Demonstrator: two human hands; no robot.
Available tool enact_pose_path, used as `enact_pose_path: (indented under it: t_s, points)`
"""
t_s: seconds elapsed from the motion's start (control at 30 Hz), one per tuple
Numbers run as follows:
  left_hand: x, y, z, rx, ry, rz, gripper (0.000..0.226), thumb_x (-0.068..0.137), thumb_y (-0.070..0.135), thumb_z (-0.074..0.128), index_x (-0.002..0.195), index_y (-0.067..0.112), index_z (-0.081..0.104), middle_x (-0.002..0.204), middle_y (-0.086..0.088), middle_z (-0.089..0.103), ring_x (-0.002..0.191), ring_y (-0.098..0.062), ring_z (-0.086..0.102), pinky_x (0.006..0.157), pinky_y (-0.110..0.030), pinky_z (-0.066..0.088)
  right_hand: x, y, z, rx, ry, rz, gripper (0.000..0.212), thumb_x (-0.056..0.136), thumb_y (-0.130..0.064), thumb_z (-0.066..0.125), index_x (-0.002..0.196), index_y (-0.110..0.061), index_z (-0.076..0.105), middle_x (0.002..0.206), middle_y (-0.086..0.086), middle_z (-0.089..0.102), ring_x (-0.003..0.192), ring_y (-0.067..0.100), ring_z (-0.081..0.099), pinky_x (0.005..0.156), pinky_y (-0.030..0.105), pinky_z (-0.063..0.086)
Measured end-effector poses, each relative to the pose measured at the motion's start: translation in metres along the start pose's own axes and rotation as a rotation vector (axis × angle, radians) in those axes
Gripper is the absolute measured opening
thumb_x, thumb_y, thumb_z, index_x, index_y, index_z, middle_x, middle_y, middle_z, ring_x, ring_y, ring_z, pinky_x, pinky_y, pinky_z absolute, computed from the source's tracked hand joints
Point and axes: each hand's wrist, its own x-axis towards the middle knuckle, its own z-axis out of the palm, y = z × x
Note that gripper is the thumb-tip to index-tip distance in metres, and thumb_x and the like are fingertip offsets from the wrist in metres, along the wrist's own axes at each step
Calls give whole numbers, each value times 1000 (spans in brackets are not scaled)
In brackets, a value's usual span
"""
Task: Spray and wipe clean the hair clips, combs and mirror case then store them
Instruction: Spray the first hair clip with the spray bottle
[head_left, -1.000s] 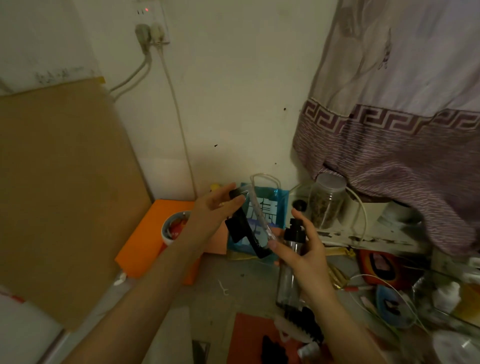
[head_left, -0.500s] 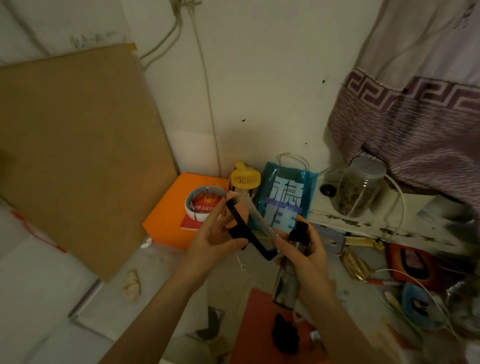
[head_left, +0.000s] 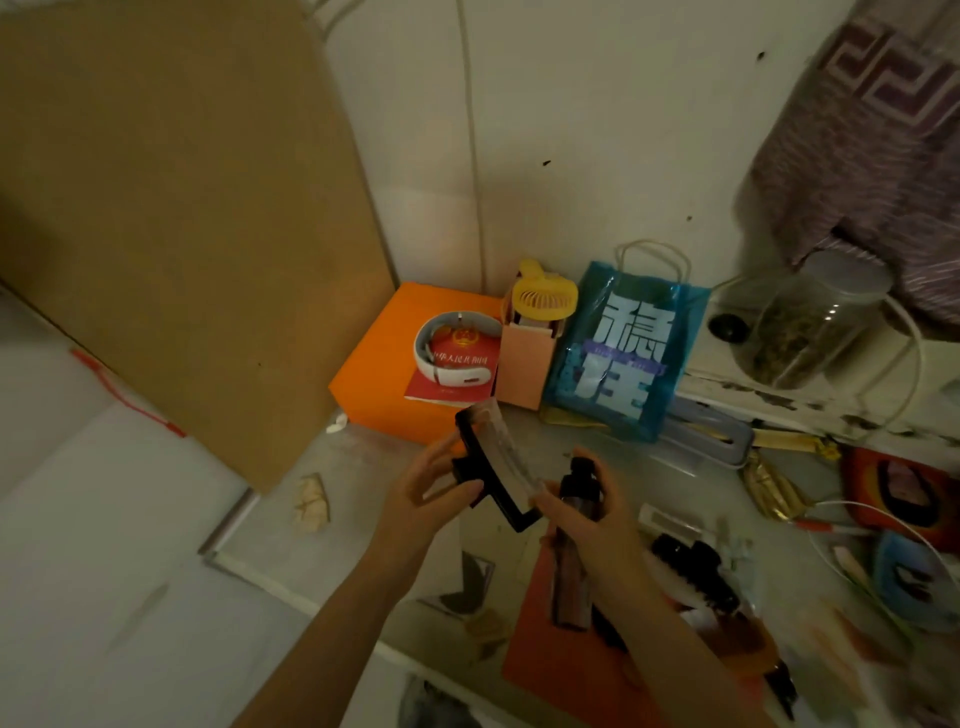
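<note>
Two bare forearms and bare hands (head_left: 524, 506), no sleeves, rings or watch visible.

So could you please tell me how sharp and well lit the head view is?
Head view: dim and warm-tinted; the black hair clip in the left hand is fairly sharp, the lower right clutter smeared by motion blur, and wall edges bowed by the wide-angle lens.

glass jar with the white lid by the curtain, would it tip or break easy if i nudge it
The glass jar looks wide and squat and about half full of dried stuff, so it probably slides rather than tips. Its walls look clear like glass, so likely breakable if knocked off the white ledge. Its round sides suggest it would roll once it is on its side.
</note>
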Motion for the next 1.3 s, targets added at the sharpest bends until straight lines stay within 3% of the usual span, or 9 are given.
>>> enact_pose_path:
  t_s: [0.23, 0.53, 0.63, 0.77, 0.83, 0.93, 1.07, 1.2, 1.3]
  points:
    - [21, -35, -52, 38, -36, -113, 46, 83, 5, 68, 107, 44, 67, 109, 6, 70, 107, -15, 64, 77, -23, 55, 12, 46, 38, -88, 12, 147, 58, 73, -11, 79, 118, -38, 52, 98, -1, 69, 79, 15, 71, 53, 26, 55]
    - [71, -90, -146, 18, -142, -375, 46, 86, 1, 64, 125, 23, 53, 120, -6, 62, 112, -22, 61, 82, -29, 56, 24, 120, 128, -103, 199, 306, 60, 80, -10, 74, 130, -26, 45, 103, 9, 66, 83, 24, 67, 57, 32, 57]
    - [88, -108, -167, 47, -159, -415, 45, 86, 3, 64, 122, 27, 54, 118, 0, 62, 108, -13, 62, 75, -21, 55, 30, 145, 156, -88, 286, 337, 60, 81, -6, 73, 129, -26, 44, 100, 8, 68, 81, 20, 67, 52, 29, 56]
    - [105, -130, -183, 52, -101, -459, 47, 85, 4, 66, 127, 19, 53, 115, 2, 63, 105, -8, 60, 81, -22, 53, 40, 173, 185, -106, 396, 331, 62, 80, -7, 74, 128, -29, 42, 95, 1, 67, 77, 11, 67, 53, 24, 54]
    - [111, -140, -187, 34, -44, -475, 44, 85, 3, 66, 124, 20, 53, 108, 6, 65, 96, -1, 62, 72, -17, 54, 47, 184, 196, -131, 433, 326, 62, 80, -11, 75, 130, -26, 42, 95, -1, 66, 81, 13, 67, 58, 28, 57]
    - [117, -152, -191, 6, 23, -482, 38, 84, 1, 66, 112, 26, 59, 102, 9, 67, 88, 0, 67, 66, -13, 53, 57, 196, 204, -149, 459, 325, 65, 79, -15, 76, 133, -22, 41, 108, 6, 66, 94, 21, 66, 77, 47, 58]
    - [121, -161, -193, 14, 24, -436, 30, 86, 3, 64, 104, 27, 65, 101, 10, 70, 92, -1, 67, 71, -11, 51, 66, 203, 206, -207, 466, 285, 66, 80, -11, 74, 136, -20, 40, 115, 9, 63, 99, 21, 65, 77, 37, 59]
    - [119, -165, -190, 76, -36, -392, 26, 88, 4, 62, 101, 26, 66, 100, 13, 71, 94, 1, 66, 74, -8, 49, 71, 207, 211, -261, 446, 257, 66, 81, -3, 71, 138, -15, 39, 128, 12, 56, 113, 26, 59, 95, 42, 51]
    - [116, -169, -192, 74, 2, -401, 25, 90, 5, 60, 102, 27, 66, 102, 14, 69, 93, 5, 65, 73, -6, 48, 71, 208, 215, -269, 424, 258, 67, 80, -3, 72, 137, -16, 40, 128, 9, 57, 113, 24, 59, 96, 41, 51]
